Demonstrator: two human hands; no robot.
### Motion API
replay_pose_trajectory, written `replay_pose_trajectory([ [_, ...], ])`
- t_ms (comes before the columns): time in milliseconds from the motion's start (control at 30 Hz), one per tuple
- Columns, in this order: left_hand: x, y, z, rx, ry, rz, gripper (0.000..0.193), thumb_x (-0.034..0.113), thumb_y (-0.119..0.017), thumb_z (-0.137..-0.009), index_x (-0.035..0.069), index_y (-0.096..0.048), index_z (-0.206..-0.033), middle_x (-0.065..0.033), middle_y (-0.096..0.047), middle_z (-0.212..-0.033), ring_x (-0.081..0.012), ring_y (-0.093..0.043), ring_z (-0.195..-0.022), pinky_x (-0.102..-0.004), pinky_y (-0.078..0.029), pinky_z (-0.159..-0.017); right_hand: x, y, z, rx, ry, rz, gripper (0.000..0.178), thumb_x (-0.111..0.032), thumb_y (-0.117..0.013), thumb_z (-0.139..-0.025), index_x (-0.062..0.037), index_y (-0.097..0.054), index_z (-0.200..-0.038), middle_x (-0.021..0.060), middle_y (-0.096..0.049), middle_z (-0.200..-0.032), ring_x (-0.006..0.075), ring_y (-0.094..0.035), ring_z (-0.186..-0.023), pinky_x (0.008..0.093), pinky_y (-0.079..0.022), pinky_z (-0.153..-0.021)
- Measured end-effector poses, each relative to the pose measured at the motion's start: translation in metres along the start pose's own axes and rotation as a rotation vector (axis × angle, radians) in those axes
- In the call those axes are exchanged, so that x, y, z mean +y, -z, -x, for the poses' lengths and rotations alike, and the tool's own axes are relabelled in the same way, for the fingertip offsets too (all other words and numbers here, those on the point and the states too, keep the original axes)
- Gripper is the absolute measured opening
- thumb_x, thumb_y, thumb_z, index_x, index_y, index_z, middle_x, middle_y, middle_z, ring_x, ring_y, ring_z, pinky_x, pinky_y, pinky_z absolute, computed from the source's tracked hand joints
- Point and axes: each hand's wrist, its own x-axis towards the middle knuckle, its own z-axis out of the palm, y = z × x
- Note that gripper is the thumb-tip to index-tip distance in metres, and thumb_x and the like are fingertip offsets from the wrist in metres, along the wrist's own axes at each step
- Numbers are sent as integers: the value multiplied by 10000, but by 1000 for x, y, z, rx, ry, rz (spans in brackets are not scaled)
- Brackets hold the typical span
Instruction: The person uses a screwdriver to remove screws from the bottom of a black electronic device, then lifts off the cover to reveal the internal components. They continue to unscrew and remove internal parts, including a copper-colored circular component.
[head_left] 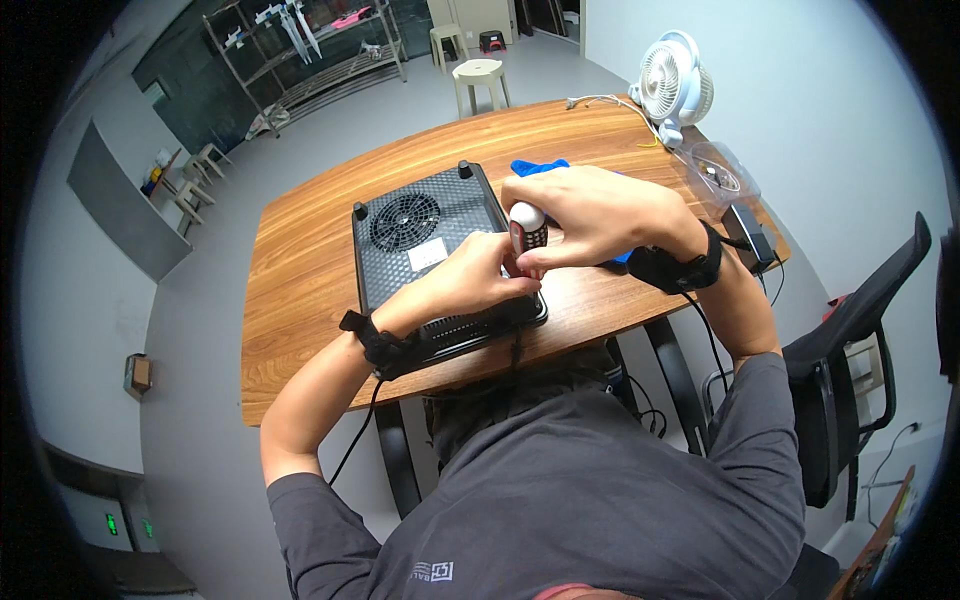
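A black flat appliance (455, 215), which looks like an induction cooker, lies bottom up on the wooden table, its round fan grille, feet and white label showing. Over its near right corner my right hand (590, 215) grips a screwdriver (528, 228) with a white-capped, black and red handle, held roughly upright. My left hand (475, 275) is closed in a pinch just below that handle, around the screwdriver's lower part. The fingers of both hands hide the tip and the spot beneath it. Partly behind my right hand lies a blue cloth-like thing (540, 167).
On the wooden table (300, 270), a white fan (672, 85) stands at the far right. Near it are a clear plastic box (722, 170), a black box-shaped device (750, 237) and cables. A black office chair (840, 370) is at the right; stools (480, 75) and a metal rack (310, 60) stand beyond.
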Motion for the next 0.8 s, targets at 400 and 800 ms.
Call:
replay_pose_trajectory([
  [400, 10, 6, 2, -4, 45, -16, 249, 173, -779, -844, -5, -668, -977, -142, -730, -881, -216, -713, -818, -352, -558, -770, 0, 3, 0, -54, -72, -62, 469, -352, -740, -852, 15, -540, -1065, 170, -711, -831, 354, -719, -789, 440, -564, -677],
  [800, 6, 0, 0, 42, 50, -18, 309, 212, -820, -832, 0, -659, -989, -132, -728, -903, -218, -706, -827, -351, -548, -759, -2, 3, -3, -96, -103, -108, 497, -353, -771, -837, 5, -544, -1097, 195, -679, -896, 355, -700, -837, 427, -548, -706],
])
